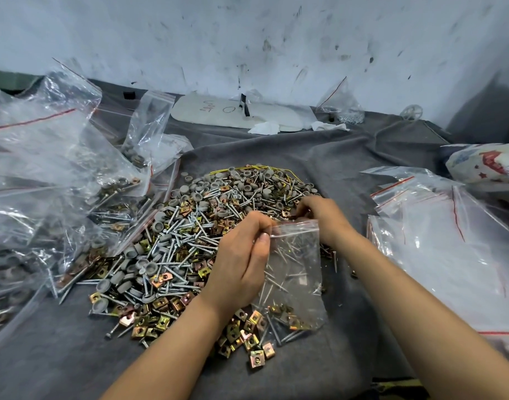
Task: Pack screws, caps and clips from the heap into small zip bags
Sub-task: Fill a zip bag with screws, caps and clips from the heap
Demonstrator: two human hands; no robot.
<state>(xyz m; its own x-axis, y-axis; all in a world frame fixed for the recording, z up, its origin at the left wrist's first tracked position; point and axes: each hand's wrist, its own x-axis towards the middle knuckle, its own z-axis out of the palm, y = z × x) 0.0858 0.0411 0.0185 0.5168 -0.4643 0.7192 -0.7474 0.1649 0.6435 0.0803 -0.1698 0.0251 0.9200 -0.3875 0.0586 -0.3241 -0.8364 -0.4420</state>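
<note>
From the head camera, the left hand [241, 255] is pinching the top left edge of a small clear zip bag with a red seal strip [295, 269], fingers closed on the plastic. The right hand [319, 215] is gripping the bag's top right corner, its fingers curled behind the rim. The bag is hanging over the near right side of the mixed heap of silver screws, grey round caps and brass-coloured square clips [190, 243], which is lying on a dark grey cloth [348, 157]. A few screws and clips are sitting inside the bag. Filled clear bags [60, 180] are piling up at left; empty ones [443, 241] are lying at right.
</note>
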